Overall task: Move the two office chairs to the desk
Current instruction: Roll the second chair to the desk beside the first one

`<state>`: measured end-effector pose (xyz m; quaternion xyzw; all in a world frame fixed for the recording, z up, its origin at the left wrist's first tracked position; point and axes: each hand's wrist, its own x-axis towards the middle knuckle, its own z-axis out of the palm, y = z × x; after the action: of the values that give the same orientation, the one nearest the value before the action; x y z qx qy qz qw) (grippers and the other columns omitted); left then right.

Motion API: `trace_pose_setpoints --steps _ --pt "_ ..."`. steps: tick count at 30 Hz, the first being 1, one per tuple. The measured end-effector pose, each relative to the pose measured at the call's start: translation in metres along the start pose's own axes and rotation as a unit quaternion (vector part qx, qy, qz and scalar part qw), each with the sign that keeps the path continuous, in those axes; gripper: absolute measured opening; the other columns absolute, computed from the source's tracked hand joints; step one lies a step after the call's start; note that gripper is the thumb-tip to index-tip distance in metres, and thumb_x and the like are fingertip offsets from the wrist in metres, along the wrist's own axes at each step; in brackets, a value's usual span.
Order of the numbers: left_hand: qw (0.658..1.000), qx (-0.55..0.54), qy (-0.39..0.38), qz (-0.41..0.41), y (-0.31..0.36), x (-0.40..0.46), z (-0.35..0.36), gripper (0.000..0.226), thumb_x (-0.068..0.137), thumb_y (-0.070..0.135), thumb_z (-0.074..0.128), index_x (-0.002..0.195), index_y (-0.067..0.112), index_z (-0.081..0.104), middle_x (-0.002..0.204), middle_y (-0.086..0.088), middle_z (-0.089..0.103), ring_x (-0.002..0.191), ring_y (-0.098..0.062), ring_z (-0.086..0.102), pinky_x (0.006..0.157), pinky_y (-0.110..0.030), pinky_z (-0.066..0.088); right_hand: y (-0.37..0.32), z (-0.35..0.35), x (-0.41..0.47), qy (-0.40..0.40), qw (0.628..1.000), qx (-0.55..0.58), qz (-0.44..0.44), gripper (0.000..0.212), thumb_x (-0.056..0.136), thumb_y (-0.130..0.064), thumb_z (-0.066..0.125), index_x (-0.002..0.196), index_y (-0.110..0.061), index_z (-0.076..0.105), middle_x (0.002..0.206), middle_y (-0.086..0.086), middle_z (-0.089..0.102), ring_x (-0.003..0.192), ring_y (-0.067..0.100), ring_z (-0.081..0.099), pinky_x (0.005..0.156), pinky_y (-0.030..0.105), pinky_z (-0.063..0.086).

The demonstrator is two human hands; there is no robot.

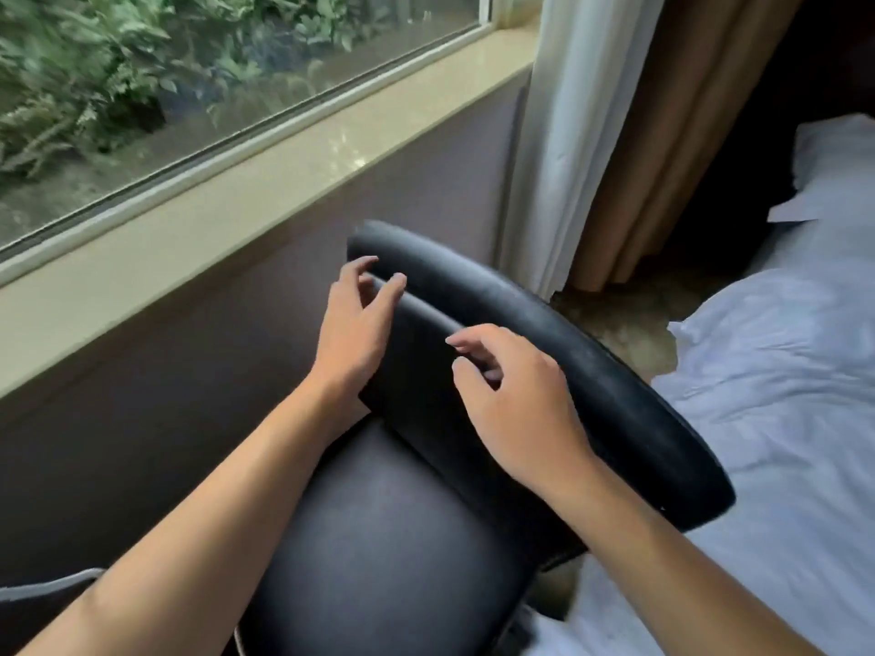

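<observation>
Hovering: two hands, left hand (pixel 352 319), right hand (pixel 516 395), one office chair (pixel 592 371).

Black leather office chair (pixel 388 537): base, wheels and near edge of the seat cut off by the bottom edge; lower backrest hidden behind both forearms. A second dark object with pale piping (pixel 47 582), near left corner, mostly out of view; cannot tell what it is. Green foliage behind the window glass (pixel 118 63) blurred. White rumpled bed (pixel 781 395) runs off the right edge. Left hand (pixel 352 324) and right hand (pixel 516 400): fingertip contact with the backrest unclear.
</observation>
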<state>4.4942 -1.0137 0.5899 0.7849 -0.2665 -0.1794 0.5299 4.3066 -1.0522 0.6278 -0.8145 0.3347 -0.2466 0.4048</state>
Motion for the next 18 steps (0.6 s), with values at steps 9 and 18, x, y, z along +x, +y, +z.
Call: trace_pose_setpoints --steps 9,18 --pt "0.893 0.424 -0.066 0.132 0.054 0.018 0.082 0.046 0.091 0.062 0.035 0.117 0.033 0.059 0.144 -0.002 0.041 0.142 -0.019 0.02 0.111 -0.049 0.016 0.078 -0.094 0.031 -0.202 0.949 -0.205 0.131 0.082 0.079 -0.049 0.063 0.148 -0.033 0.022 0.142 0.004 0.045 0.128 0.03 0.043 0.1 0.045 0.041" --pt "0.852 0.49 -0.053 0.174 0.061 -0.002 0.058 0.048 0.091 0.064 0.034 0.104 0.027 0.063 0.119 0.001 0.056 0.128 -0.021 0.038 0.091 -0.043 0.039 0.093 -0.089 0.017 -0.216 0.955 -0.163 0.12 0.073 0.078 -0.055 0.064 0.142 -0.03 0.04 0.115 0.002 0.066 0.114 0.03 0.054 0.085 0.038 0.044"
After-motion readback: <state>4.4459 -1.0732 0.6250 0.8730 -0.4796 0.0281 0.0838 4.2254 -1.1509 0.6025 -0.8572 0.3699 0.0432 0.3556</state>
